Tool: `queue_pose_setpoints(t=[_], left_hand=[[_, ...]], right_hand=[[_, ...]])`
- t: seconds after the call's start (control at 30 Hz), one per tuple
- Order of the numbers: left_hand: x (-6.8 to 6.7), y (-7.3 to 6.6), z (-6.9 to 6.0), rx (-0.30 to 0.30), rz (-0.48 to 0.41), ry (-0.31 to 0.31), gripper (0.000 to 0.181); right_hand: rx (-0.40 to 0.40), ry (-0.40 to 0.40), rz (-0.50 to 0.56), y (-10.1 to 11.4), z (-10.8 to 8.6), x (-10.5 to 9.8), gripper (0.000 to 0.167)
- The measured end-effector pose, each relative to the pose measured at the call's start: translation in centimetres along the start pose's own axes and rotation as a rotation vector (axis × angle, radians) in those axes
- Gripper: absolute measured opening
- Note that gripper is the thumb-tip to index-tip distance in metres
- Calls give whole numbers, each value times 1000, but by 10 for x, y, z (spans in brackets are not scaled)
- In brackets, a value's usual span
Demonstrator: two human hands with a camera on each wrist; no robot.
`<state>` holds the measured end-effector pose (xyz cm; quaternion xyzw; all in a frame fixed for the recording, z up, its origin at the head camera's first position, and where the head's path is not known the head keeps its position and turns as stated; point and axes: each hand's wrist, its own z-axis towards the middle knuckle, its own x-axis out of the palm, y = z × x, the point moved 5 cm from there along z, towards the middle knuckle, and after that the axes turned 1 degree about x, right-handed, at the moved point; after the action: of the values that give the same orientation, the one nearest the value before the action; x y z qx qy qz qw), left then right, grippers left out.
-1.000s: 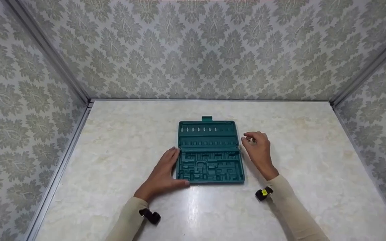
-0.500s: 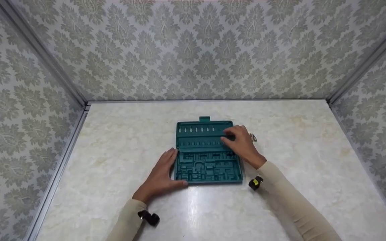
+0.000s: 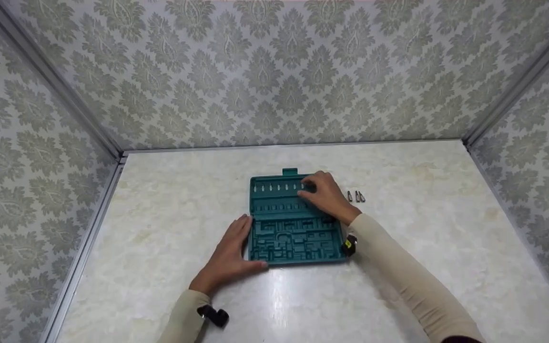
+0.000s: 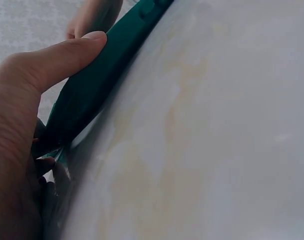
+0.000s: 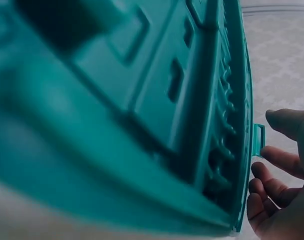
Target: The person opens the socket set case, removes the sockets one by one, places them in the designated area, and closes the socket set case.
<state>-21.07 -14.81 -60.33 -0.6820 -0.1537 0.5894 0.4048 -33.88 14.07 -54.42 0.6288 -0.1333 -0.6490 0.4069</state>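
An unfolded green plastic case lies on the table, its moulded tray towards me and its lid at the back. My left hand holds the case's near left corner, with the thumb on the near rim. Several small silver bits stand in the lid's upper row of slots. My right hand is over the right part of the lid, its thumb and forefinger beside the last visible bit. In the right wrist view, thumb and forefinger are apart; whether they hold a bit is unclear.
Three loose metal bits lie on the marbled table, right of the case. The lid's latch sticks out at the back. Patterned walls enclose the table behind and at both sides.
My right hand has moved left from beside the case to over the lid's upper row, leaving the loose bits in plain view. The left hand has stayed on the case corner.
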Motion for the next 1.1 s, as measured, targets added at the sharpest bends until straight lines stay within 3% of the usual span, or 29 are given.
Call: queue_pose_setpoints(t=[0.47, 0.77, 0.93, 1.1], left_hand=[[-2, -1, -1, 18, 0, -14, 135], [-1, -3, -1, 31, 15, -15, 136], [0, -2, -2, 4, 10, 0, 135], [0, -2, -2, -3, 5, 1, 135]], right_hand=[[91, 84, 9, 2, 18, 0, 36], [134, 40, 57, -4, 21, 9, 36], [159, 8, 68, -3, 21, 10, 19], [136, -32, 68, -2, 21, 12, 16]])
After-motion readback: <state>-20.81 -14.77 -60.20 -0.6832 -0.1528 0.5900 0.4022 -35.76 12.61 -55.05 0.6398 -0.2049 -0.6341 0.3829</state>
